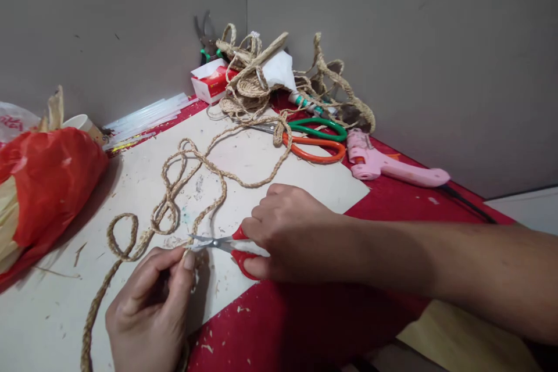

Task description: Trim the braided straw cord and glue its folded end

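A long braided straw rope (220, 195) lies in loose loops over a white board (322, 180). Its near part runs down into my left hand (150, 302), pinched between thumb and forefinger. My right hand (288, 229) has its fingers through the red handles of small scissors (224, 242). The scissor blades are parted and point left, right at the rope just above my left fingertips. Whether the blades touch the rope I cannot tell. Part of the rope below my left hand is hidden by it.
Large scissors (318, 139) with one green and one orange handle lie behind, near a pink glue gun (392, 167). A heap of braided rope (253, 84), a red-and-white box (211, 84) and pliers (207, 40) stand against the wall. Glue sticks (148, 116) and a red bag (56, 186) are left.
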The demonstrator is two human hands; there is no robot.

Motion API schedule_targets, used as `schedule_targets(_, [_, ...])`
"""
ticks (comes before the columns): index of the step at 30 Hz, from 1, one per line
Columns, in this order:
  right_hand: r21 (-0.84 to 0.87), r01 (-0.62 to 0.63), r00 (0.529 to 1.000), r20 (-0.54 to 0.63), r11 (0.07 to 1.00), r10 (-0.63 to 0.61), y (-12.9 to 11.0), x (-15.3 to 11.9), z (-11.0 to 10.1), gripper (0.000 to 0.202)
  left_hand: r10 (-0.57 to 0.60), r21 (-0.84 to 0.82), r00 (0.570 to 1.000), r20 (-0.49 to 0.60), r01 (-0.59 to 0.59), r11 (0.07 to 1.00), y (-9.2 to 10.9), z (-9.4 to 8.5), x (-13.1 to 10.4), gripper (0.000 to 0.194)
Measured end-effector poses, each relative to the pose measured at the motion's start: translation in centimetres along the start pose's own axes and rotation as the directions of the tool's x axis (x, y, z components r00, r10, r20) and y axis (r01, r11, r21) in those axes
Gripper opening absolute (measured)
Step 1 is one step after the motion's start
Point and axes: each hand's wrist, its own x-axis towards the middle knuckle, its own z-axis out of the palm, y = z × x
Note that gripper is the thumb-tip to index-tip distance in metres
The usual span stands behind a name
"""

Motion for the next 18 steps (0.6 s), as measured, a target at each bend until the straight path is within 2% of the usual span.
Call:
schedule_targets(4, [0.011,-0.011,0.999,0.035,1.0,0.01,-0.14,-0.06,-0.12,0.033,0.09,0.058,0.996,0.003,-0.09,0.994,-0.09,-0.05,-0.32,0.002])
schedule_targets(12, [0.05,0.025,0.98,0.198,0.998,-0.034,0.33,0.38,-0.49,0.034,0.133,0.141,0.991,0.033,-0.136,0.981,-0.85,-0.56,-0.19,0.005])
schedule_targets(16, [0.041,0.008,0.989,0.149,0.999,-0.014,0.6,0.31,-0.8,0.034,0.138,0.098,0.99,-0.002,-0.137,0.986,-0.98,-0.52,-0.04,0.007])
schedule_targets(18, [0.046,0.018,0.992,0.122,0.999,-0.023,0.53,0.15,-0.75,0.035,0.095,0.065,0.995,-0.019,-0.093,0.994,-0.89,-0.38,0.05,0.007])
